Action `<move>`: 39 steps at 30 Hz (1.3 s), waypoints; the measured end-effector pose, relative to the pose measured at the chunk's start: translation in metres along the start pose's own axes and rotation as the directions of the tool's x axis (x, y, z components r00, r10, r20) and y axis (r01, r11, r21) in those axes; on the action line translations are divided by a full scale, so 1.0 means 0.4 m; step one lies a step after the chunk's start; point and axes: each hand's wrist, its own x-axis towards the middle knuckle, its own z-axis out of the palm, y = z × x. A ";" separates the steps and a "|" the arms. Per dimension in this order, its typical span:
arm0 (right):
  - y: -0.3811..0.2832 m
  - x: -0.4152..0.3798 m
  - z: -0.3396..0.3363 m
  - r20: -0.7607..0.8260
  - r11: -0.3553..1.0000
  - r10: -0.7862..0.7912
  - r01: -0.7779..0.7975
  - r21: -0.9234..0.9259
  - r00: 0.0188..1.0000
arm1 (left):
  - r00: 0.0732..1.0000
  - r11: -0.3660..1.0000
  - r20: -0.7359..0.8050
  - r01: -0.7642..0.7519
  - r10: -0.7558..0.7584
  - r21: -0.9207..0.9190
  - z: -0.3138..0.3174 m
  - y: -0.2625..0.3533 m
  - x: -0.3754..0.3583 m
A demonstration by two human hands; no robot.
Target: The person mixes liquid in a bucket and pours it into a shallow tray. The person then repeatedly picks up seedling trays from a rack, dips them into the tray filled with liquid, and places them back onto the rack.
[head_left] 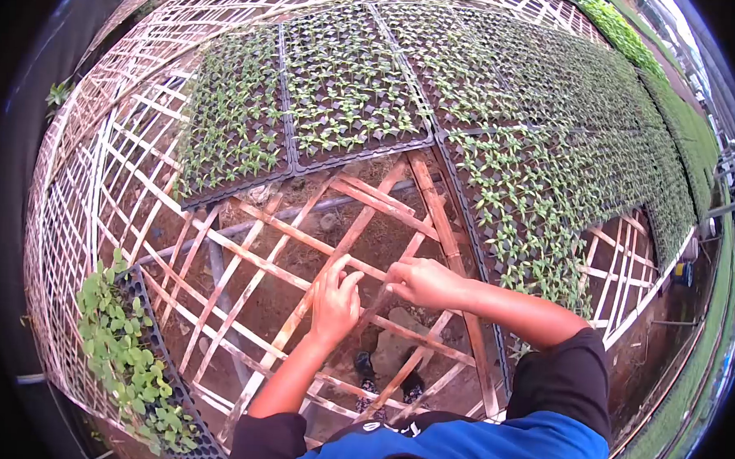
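Both of my hands are raised over the wooden lattice (300,280), close together near the middle of the view. My left hand (336,300) has its fingers bent and somewhat apart, with nothing visible between them. Just to its right, my right hand (423,281) has its fingers curled together, and whatever it may hold is too small or hidden to make out. Beyond my hands lie black trays of small green seedlings (353,89). Another block of seedlings (517,195) stands to the right.
A black tray with larger leafy plants (133,342) rests on the lattice at the lower left. A thick bamboo pole (446,216) runs beside the right-hand trays. Below the lattice are bare soil and my feet (412,393). Bright green plants (614,31) grow at the upper right.
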 end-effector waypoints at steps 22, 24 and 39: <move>0.208 -1.028 0.370 -0.106 0.105 0.994 0.063 0.992 0.003 | 0.972 0.971 0.180 -0.113 0.153 -0.211 -0.116 0.311 -0.398; 0.245 -0.974 0.354 -0.047 0.036 0.998 0.297 0.954 0.032 | 0.974 0.962 0.138 -0.148 0.183 -0.230 -0.136 0.373 -0.416; 0.159 -0.929 0.133 -0.529 0.410 0.827 0.438 0.800 0.190 | 0.979 0.975 -0.096 0.164 -0.179 -0.147 -0.062 0.672 -0.818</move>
